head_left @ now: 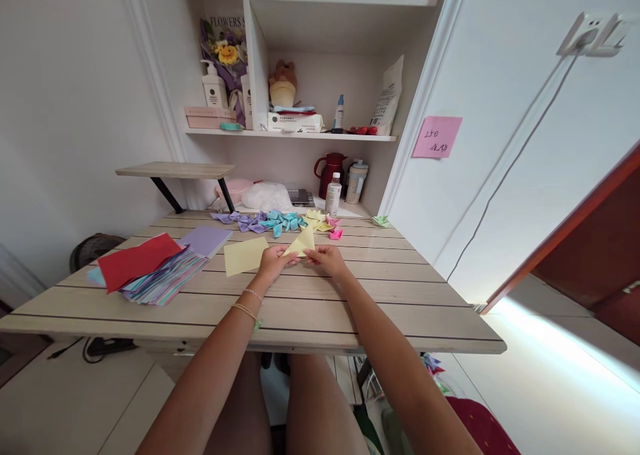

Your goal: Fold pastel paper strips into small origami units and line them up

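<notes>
A folded yellow paper piece (pixel 302 242) is pinched between both my hands above the middle of the wooden table (pixel 300 302). My left hand (pixel 273 262) grips its left lower edge and my right hand (pixel 325 258) grips its right lower corner, fingers closed on the paper. A flat yellow paper square (pixel 245 255) lies just left of my left hand. A stack of coloured paper sheets (pixel 160 272) with a red sheet (pixel 136 260) on top lies further left.
A row of folded paper pieces, purple, blue, yellow and pink (pixel 277 222), lies at the table's far edge. Behind it stand a small bottle (pixel 333 195), a red jug (pixel 331 173) and shelves. A pink note (pixel 437 137) hangs on the right wall.
</notes>
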The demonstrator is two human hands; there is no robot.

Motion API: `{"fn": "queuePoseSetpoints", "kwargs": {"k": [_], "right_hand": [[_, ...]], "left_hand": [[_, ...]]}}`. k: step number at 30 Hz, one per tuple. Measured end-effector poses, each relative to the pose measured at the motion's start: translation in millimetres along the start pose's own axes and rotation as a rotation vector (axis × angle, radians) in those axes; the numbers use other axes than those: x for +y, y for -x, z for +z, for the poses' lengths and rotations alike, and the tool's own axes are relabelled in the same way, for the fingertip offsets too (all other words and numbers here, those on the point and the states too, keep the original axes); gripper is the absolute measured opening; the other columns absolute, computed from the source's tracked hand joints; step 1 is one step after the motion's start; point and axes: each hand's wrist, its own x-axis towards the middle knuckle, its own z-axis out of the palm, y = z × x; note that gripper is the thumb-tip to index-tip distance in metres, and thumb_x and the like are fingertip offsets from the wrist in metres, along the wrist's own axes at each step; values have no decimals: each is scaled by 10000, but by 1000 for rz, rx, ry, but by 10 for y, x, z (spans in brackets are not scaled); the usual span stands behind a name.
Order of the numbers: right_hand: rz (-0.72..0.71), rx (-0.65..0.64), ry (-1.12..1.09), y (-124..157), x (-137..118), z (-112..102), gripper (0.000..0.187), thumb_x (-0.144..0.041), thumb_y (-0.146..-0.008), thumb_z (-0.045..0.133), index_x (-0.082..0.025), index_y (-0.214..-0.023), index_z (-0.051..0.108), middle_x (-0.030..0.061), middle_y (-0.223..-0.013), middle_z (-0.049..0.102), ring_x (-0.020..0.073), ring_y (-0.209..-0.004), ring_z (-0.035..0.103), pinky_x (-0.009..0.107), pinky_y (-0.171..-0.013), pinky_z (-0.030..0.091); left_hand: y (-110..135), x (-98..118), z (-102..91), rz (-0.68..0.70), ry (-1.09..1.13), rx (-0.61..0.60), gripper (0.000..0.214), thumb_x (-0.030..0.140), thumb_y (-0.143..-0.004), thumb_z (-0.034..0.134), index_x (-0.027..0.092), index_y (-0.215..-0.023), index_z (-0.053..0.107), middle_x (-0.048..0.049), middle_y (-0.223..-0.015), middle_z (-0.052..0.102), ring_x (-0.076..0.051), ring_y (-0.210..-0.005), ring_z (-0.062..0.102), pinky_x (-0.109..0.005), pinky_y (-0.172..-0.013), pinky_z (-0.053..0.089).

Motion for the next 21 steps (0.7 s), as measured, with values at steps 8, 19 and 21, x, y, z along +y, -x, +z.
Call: {"fn": "queuePoseSetpoints", "kwargs": {"k": [8, 19, 21], "right_hand": [[40, 51, -99, -19, -17, -23, 364, -482, -506, 744, -143, -604, 652, 50, -613, 657, 153, -551, 594, 281, -578, 503], [-38, 76, 26, -72, 91, -45, 372, -538, -625, 633, -168, -633, 594, 29, -616, 631, 140, -535, 573, 273, -551, 473], [-66, 113, 64, -98, 121, -57, 371, -559, -673, 571, -189, -644, 555, 13, -602, 608, 135, -515, 557, 255, -501, 450]], "left_hand": [[-35, 18, -55, -51, 114, -12, 321, 131, -573, 759, 64, -852, 614, -116, -775, 692, -186, -708, 673, -317, -769, 541], [-44, -16, -47, -16, 11, -65, 289, 206, -634, 727, 90, -868, 602, -112, -747, 692, -206, -730, 676, -305, -697, 543], [-13, 12, -23, -47, 47, -153, 347, 252, -633, 730, 94, -914, 603, -129, -810, 693, -213, -743, 675, -311, -690, 546]]}}
